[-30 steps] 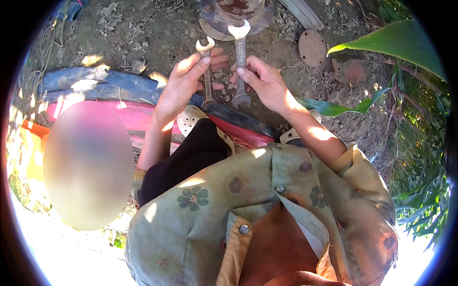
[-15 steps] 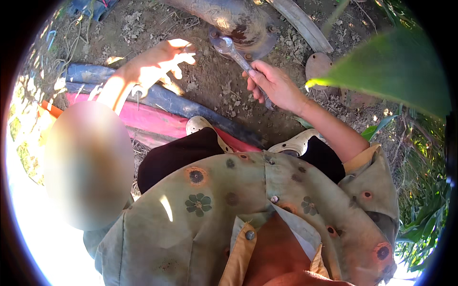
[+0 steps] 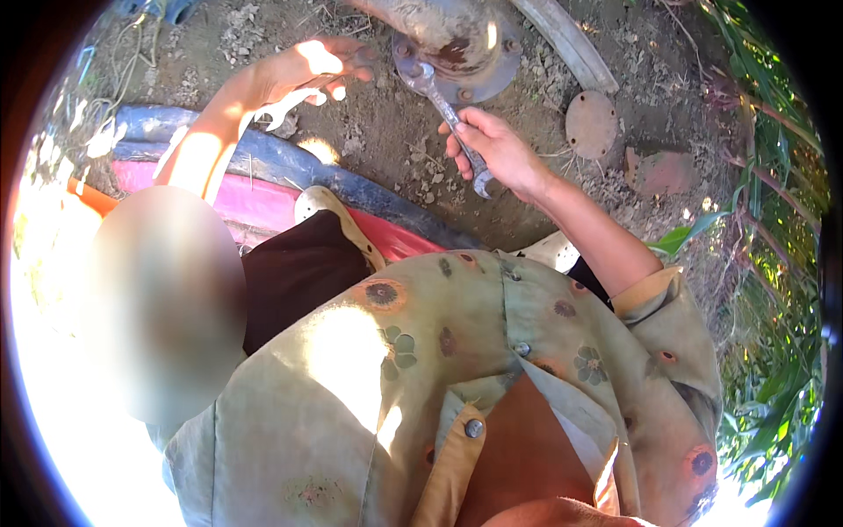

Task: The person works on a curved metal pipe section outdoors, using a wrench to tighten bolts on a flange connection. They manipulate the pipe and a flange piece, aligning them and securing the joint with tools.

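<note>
My right hand grips a metal open-ended wrench by its lower half, with the lower jaw showing below the fingers. The wrench's upper jaw lies over the round metal flange of a rusty pipe, close to a bolt; whether they touch I cannot tell. Left of the flange, my left hand hovers above the soil with its fingers stretched and apart, nothing seen in them. A second bolt sits on the flange's near edge.
A round rusty plate with holes and a reddish brick-like piece lie at the right. A long metal strip lies beyond. Dark hose and pink sheeting cross in front of my shoes. Green plants border the right.
My left hand has shifted slightly up and right, turning its fingers toward the flange. My right hand keeps hold of the wrench. The large leaf at the right has left the view.
</note>
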Tool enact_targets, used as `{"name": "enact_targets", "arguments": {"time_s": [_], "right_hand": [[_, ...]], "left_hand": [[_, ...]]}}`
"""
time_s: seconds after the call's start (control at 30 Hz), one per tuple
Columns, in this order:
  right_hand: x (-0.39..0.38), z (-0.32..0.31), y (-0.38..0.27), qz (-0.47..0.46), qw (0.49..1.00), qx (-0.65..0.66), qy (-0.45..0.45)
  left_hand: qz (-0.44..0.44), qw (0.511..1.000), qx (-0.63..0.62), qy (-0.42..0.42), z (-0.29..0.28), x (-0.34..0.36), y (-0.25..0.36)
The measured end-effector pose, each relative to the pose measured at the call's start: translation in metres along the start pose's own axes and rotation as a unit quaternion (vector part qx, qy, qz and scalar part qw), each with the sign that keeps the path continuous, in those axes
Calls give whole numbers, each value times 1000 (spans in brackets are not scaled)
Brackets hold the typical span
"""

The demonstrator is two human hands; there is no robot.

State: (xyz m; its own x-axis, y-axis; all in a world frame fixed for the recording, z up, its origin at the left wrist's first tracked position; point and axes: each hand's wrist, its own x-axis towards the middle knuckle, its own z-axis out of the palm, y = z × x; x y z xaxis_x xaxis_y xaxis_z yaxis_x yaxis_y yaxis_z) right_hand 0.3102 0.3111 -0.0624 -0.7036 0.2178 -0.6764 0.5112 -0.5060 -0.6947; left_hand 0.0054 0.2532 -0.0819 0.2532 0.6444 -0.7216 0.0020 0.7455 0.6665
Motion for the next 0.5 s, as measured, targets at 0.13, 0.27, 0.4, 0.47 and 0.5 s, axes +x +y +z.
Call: {"name": "enact_targets", "arguments": {"time_s": [0.13, 0.27, 0.4, 0.47, 0.5], "right_hand": [[12, 28, 5, -3, 993, 98, 60], [20, 47, 12, -13, 981, 170, 94], [29, 53, 17, -32, 982, 156, 97], [31, 53, 14, -24, 985, 139, 97], [31, 53, 14, -20, 987, 130, 96]], "left_hand": [[20, 998, 15, -65, 5, 25, -1], [36, 992, -31, -113, 5, 43, -11], [36, 985, -87, -146, -2, 49, -17], [40, 983, -103, -150, -2, 47, -14], [28, 984, -94, -148, -2, 47, -11]]}}
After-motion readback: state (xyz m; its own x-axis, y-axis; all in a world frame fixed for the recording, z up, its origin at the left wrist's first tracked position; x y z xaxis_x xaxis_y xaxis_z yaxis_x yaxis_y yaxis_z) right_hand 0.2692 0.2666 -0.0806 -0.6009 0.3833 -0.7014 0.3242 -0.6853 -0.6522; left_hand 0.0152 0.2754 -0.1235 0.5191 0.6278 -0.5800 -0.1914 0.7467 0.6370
